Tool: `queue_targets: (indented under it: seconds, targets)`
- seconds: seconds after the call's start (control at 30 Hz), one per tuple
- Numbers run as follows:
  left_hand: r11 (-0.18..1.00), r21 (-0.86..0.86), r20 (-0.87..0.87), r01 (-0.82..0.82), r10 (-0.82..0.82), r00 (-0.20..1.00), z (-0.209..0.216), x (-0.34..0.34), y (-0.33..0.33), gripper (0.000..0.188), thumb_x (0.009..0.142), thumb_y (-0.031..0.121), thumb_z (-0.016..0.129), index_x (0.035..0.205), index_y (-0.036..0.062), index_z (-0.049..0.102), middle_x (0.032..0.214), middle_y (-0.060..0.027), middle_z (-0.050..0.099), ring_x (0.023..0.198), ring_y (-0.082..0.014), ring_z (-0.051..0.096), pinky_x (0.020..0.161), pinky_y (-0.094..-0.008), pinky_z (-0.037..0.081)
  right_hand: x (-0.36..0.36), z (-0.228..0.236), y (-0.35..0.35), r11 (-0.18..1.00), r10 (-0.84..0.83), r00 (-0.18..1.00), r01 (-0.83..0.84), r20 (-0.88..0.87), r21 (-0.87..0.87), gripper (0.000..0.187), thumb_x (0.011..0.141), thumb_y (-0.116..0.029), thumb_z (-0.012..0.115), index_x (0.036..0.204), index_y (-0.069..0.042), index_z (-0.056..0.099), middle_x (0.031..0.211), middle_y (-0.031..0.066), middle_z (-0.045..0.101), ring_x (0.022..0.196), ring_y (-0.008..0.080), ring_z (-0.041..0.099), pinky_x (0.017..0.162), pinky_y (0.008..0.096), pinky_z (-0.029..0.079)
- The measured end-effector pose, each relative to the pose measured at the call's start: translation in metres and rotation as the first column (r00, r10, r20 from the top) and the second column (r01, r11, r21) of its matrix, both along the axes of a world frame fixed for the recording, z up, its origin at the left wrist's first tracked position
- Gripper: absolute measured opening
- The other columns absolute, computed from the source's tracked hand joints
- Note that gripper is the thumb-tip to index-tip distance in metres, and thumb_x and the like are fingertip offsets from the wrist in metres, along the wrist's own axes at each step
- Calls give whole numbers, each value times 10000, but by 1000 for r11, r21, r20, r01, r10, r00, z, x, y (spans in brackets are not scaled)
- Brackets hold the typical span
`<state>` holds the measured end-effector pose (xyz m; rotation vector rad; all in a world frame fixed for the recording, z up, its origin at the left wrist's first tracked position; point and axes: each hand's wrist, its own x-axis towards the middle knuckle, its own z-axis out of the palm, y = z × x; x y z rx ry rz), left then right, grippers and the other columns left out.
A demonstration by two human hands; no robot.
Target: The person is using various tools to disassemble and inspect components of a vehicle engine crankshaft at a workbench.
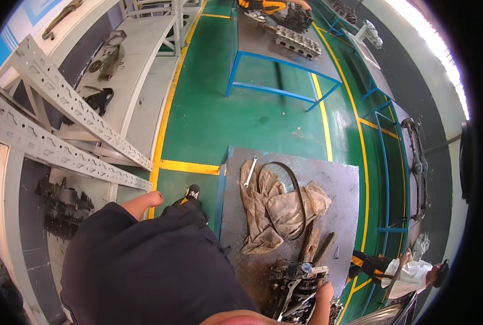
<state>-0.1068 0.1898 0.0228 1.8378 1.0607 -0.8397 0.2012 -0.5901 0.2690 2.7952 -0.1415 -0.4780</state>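
Note:
My left hand [156, 199] hangs beside my dark clothing, curled into a loose fist with nothing visible in it. At the near end of the metal workbench [341, 187], my right hand [324, 292] has its fingers bent against the right edge of a partly stripped engine [291, 290]. Its fingertips are partly hidden there. Farther up the bench lies a crumpled, stained cloth [263, 216] with a black toothed belt [300, 197] looped over it. A combination wrench [250, 172] rests at the cloth's far left corner. Two worn wooden blocks [312, 241] lie between cloth and engine.
White shelving [84, 111] with metal parts stands along my left. Ahead is another blue-framed bench [274, 89] bearing a cylinder head [298, 42], with a person behind it. Another person [409, 277] in a white top stands to the right. Yellow lines [190, 167] mark the green floor.

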Motion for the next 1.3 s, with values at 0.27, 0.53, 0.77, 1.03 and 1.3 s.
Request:
queue_targets:
  seconds: [0.27,0.53,0.77,1.03,1.3]
  targets:
    - [991,-79,121,-109,119,986,3,7,-10,232,805,224,577,973,78,643,704,-62,656,548,-185,617,504,-319,504,11,-15,-9,999,-2,996,6,-85,50,539,921,-461,482,990,60,603,892,302,644,867,454,627,768,498,503]
    - [975,-164,86,-148,164,983,-31,-14,-3,271,872,228,533,1095,90,603,798,-49,602,707,-165,593,584,-326,502,23,28,16,968,219,949,-241,-226,-76,481,890,-504,531,954,-51,681,928,187,687,882,355,664,786,473,523]
    - [951,-162,377,262,-186,907,-131,-40,42,243,860,140,589,1033,-24,641,928,-91,671,874,-184,630,790,-303,506,28,3,5,992,121,941,-130,-315,-6,533,962,-441,385,940,9,670,946,229,671,875,417,644,818,497,491]
    - [937,-340,177,-79,146,973,-102,-42,34,212,873,85,568,1043,-26,631,968,-90,663,882,-172,625,807,-265,489,22,24,11,989,79,960,-109,-270,-98,572,946,-521,419,1002,15,609,898,233,673,882,381,658,784,464,518]
    - [952,-301,159,-58,110,981,-62,-18,7,264,852,77,525,1083,-18,611,927,-111,650,801,-184,633,715,-284,508,36,-14,-12,966,-193,941,232,-279,114,553,966,-447,402,890,57,619,867,268,655,811,419,651,721,488,515]
